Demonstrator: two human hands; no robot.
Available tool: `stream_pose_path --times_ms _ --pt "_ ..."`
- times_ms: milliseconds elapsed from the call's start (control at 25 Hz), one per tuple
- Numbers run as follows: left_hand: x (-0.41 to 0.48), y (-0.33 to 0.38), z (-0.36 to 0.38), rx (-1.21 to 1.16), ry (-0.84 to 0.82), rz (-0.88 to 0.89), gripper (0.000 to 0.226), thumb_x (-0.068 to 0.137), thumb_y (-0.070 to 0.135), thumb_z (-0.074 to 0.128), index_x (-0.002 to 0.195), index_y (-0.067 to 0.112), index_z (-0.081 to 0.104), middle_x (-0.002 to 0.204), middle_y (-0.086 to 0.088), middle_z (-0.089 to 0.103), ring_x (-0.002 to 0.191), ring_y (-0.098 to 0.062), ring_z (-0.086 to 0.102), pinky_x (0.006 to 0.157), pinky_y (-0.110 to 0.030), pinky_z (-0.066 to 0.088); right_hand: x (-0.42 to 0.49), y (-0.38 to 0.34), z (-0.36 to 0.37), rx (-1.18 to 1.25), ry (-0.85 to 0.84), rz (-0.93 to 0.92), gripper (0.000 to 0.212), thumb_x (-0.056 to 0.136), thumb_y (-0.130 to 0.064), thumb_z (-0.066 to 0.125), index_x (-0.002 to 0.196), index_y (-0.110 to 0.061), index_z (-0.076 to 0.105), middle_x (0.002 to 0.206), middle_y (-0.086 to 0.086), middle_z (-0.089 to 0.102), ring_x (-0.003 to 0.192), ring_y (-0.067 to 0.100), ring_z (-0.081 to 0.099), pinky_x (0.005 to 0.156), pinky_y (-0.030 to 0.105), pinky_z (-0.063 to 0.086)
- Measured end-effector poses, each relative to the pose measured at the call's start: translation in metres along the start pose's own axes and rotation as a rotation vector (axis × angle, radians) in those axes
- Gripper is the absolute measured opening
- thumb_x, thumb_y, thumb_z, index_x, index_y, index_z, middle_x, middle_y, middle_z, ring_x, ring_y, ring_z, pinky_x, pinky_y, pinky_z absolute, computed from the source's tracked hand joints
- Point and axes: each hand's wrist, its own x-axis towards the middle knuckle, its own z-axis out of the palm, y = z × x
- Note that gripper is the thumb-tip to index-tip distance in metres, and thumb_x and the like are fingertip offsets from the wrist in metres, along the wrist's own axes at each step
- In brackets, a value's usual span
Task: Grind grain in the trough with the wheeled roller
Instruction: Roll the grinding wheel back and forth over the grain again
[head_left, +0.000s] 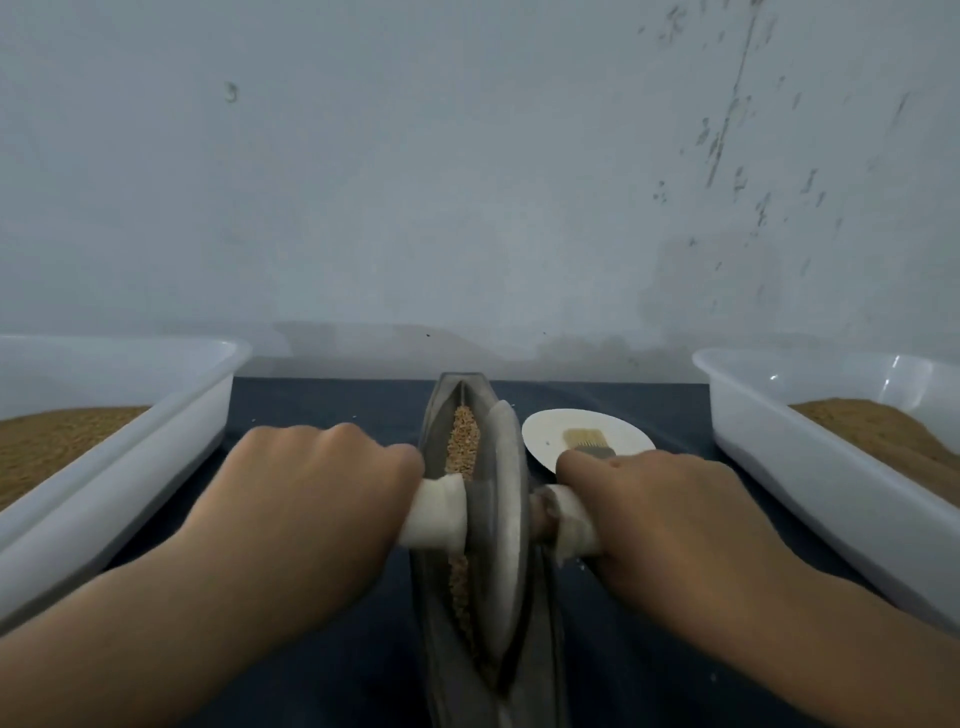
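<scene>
1. A narrow grey metal trough (442, 410), boat-shaped with a tapered far end, lies mid-table and runs straight away from the viewer
2. Tan grain (464, 436) fills its groove. It shows beyond the roller and as a thin strip along the near left side
3. The roller (501, 519) is a thin grey metal disc standing on edge in the groove, about halfway along the trough. A bar through its centre sticks out on both sides, wrapped in white cloth or tape
4. The left hand (311, 493) is curled round the left handle (436, 514), knuckles up. The right hand (670, 514) is curled round the right handle (576, 525) the same way. Both grips are closed on the bar
5. Just right of the trough, beyond the right hand, sits a white plate (550, 431) with a small brush (584, 439) on it, partly hidden by the knuckles
6. A dark blue cloth (322, 405) lies under the trough and plate
7. At far left stands a white plastic left tub (171, 410) holding a brown grainy left heap (57, 436). At far right a matching right tub (769, 436) holds a right heap (872, 426)
8. Behind everything rises a pale, scuffed wall (467, 182)
</scene>
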Motion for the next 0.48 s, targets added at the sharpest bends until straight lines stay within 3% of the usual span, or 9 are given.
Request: stream_pose_path --times_ms 80,160,240,320,400,480 --pt "0.018 0.005 0.015 0.09 -0.173 -0.067 0.049 0.06 0.034 0.076 0.074 0.031 0.029 0.058 0.009 0.02 0.043 -0.012 0.02 0.044 -0.023 0.013 0.019 -0.004 0.016 -0.032 -0.118 0.068 0.04 0.063 -0.027 0.062 0.079 -0.031 0.026 0.066 -0.009 0.042 0.053 0.023 0.038 0.043 0.027 0.012" --pt "0.046 0.002 0.041 0.077 -0.174 -0.211 0.016 0.086 0.031 0.059 0.086 0.028 0.043 0.069 0.006 0.043 0.061 -0.021 0.053 0.051 -0.031 0.032 0.058 -0.008 0.033 -0.021 -0.156 0.167 0.019 0.082 -0.019 0.059 0.091 -0.027 0.044 0.085 -0.004 0.06 0.074 0.027 0.058 0.05 0.033 0.028" --pt "0.066 -0.005 0.056 0.014 -0.219 -0.33 0.005 0.093 0.026 0.052 0.097 0.026 0.053 0.083 0.003 0.055 0.078 -0.025 0.062 0.059 -0.033 0.036 0.095 -0.009 0.04 -0.004 -0.177 0.208 0.016 0.089 -0.015 0.058 0.103 -0.021 0.053 0.096 0.002 0.066 0.088 0.03 0.064 0.06 0.034 0.033" --pt "0.06 -0.006 0.054 -0.045 -0.237 -0.351 0.004 0.092 0.027 0.053 0.094 0.027 0.05 0.079 0.005 0.049 0.072 -0.022 0.054 0.06 -0.034 0.036 0.103 -0.009 0.031 -0.021 -0.187 0.171 0.018 0.089 -0.012 0.061 0.105 -0.02 0.056 0.096 0.003 0.066 0.089 0.031 0.064 0.062 0.034 0.034" --pt "0.036 0.0 0.043 -0.041 -0.223 -0.325 0.018 0.088 0.032 0.058 0.085 0.031 0.04 0.069 0.009 0.036 0.058 -0.016 0.038 0.054 -0.032 0.03 0.077 -0.007 0.02 0.005 -0.19 0.093 0.019 0.085 -0.016 0.064 0.098 -0.025 0.052 0.086 -0.003 0.061 0.075 0.026 0.059 0.055 0.034 0.032" --pt "0.01 0.007 0.024 0.007 -0.108 -0.18 0.042 0.068 0.035 0.072 0.076 0.033 0.03 0.059 0.009 0.022 0.047 -0.013 0.017 0.046 -0.027 0.014 0.036 -0.005 0.009 -0.011 -0.108 0.027 0.027 0.068 -0.023 0.066 0.079 -0.029 0.042 0.066 -0.008 0.042 0.052 0.015 0.034 0.043 0.028 0.02"
